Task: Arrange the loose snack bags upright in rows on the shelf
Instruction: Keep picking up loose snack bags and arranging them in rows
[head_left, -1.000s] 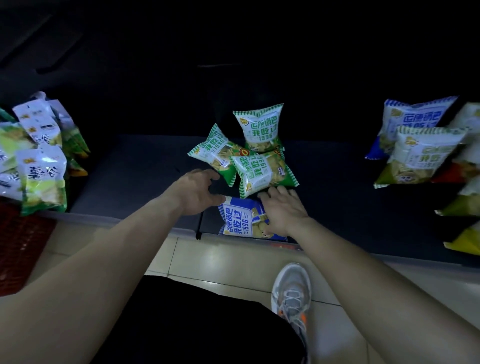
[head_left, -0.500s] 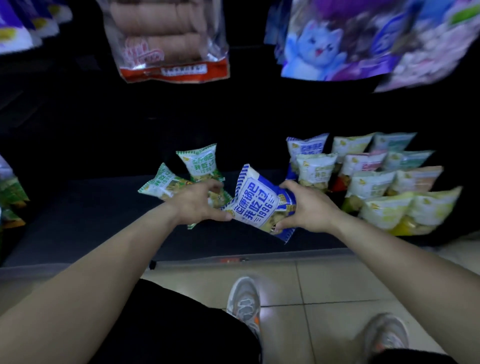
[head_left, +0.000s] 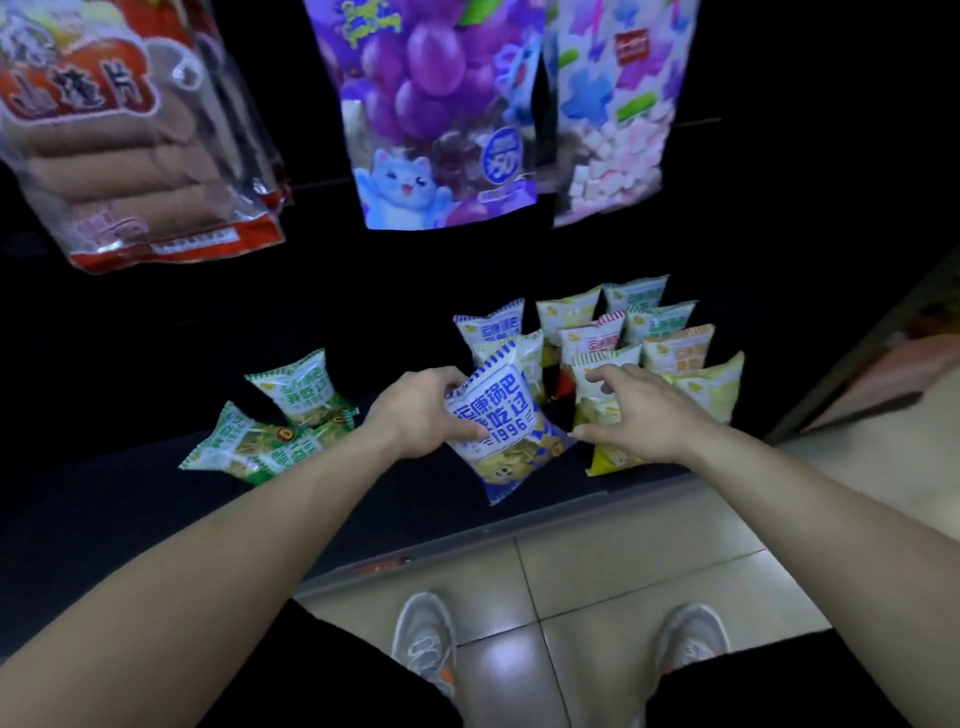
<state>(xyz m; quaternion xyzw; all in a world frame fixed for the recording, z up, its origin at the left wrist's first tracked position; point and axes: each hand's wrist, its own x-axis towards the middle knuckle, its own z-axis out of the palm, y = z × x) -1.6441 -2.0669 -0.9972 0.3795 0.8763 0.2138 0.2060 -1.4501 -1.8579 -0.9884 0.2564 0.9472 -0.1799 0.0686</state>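
Near the front shelf edge (head_left: 519, 532), left hand (head_left: 421, 410) grips blue bag (head_left: 501, 421).

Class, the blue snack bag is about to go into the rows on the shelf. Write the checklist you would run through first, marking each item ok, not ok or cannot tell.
1. Grip: the left hand holds the blue snack bag: ok.
2. The right hand is free, fingers spread: ok.
3. Blue snack bag upright: not ok, it tilts.
4. Free slot in the upright rows: cannot tell, the hands hide the front.
5. The green snack bags sorted: not ok, they lie heaped on the shelf.
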